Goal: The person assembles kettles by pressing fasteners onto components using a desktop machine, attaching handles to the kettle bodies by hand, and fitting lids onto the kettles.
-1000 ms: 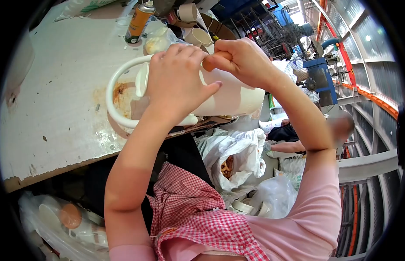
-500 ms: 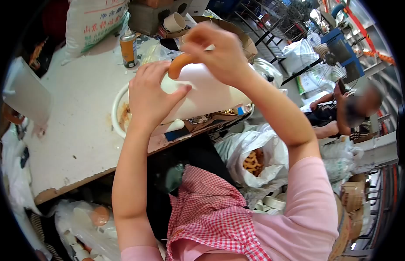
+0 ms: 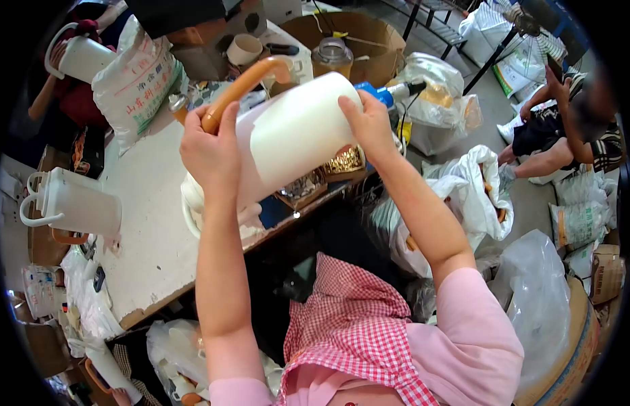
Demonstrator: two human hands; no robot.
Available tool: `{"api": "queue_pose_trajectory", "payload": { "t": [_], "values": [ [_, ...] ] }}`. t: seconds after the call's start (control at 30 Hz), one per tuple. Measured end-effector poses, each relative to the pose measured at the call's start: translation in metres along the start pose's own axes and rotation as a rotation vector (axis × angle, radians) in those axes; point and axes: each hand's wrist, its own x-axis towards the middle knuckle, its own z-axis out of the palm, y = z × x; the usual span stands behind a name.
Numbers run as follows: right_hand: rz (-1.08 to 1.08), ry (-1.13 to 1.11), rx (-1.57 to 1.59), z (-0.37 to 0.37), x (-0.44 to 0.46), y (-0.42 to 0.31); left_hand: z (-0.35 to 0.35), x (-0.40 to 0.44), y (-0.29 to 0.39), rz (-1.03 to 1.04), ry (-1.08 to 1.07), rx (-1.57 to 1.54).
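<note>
A white cylindrical jug (image 3: pixel 295 128) is lifted over the table's front edge, tilted on its side. Along its upper side runs a curved orange-brown handle (image 3: pixel 242 86). My left hand (image 3: pixel 212 152) is closed around the lower end of this handle, against the jug. My right hand (image 3: pixel 372 128) grips the other end of the jug, thumb on its near side. Just behind the right hand shows a blue power tool (image 3: pixel 377 93), partly hidden. A white piece with a looped handle (image 3: pixel 191 215) lies below the left hand, mostly covered by the arm.
White jugs (image 3: pixel 78 203) stand on the table (image 3: pixel 149 223) at left. A printed sack (image 3: pixel 136 84), a spray can (image 3: pixel 179 107) and a clear jar (image 3: pixel 332 55) are farther back. Bags of orange-brown handles (image 3: pixel 487 193) sit right. Another person holds a jug (image 3: pixel 88 59); someone sits at right.
The jug has been raised from the table and tilted. My right hand has moved from above the handle to the jug's end; my left hand now grips the handle. The view has shifted.
</note>
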Motion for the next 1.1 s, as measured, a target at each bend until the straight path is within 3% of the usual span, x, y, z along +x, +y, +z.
{"api": "queue_pose_trajectory", "payload": {
  "t": [0.03,0.13,0.3,0.37,0.4,0.43,0.47,0.6,0.67,0.8,0.93,1.1],
  "values": [
    [0.087,-0.039,0.109,-0.005,0.000,0.001,-0.001,0.002,-0.002,0.005,-0.044,-0.053],
    [-0.155,0.222,0.129,-0.021,-0.005,0.011,-0.009,0.020,-0.012,-0.048,-0.214,-0.143],
    [0.136,-0.015,-0.034,-0.069,-0.043,0.036,-0.062,0.048,-0.007,-0.222,-0.163,-0.055],
    [-0.025,-0.164,-0.440,-0.063,-0.047,0.042,-0.103,0.046,-0.030,-0.253,-0.177,0.076],
    [-0.023,-0.166,-0.433,-0.056,-0.044,0.044,-0.128,0.041,-0.051,-0.230,-0.148,0.121],
    [-0.121,-0.207,-0.640,-0.047,-0.039,0.047,-0.153,0.030,-0.063,-0.203,-0.109,0.204],
    [-0.221,-0.248,-0.846,-0.037,-0.034,0.050,-0.178,0.016,-0.070,-0.279,-0.045,0.119],
    [-0.141,-0.339,-1.224,-0.007,-0.020,0.066,-0.254,-0.037,-0.074,-0.449,0.153,-0.022],
    [-0.171,-0.351,-1.228,-0.004,-0.018,0.079,-0.279,-0.065,-0.089,-0.461,0.174,-0.060],
    [0.028,-0.323,-1.162,-0.003,-0.016,0.070,-0.287,-0.109,-0.103,-0.549,0.154,-0.084],
    [-0.177,-0.246,-1.032,-0.003,-0.031,0.038,-0.276,-0.132,-0.118,-0.569,0.139,-0.100],
    [-0.211,-0.325,-0.311,0.061,-0.047,-0.041,-0.275,-0.130,-0.110,-0.616,0.114,-0.114]
  ]
}}
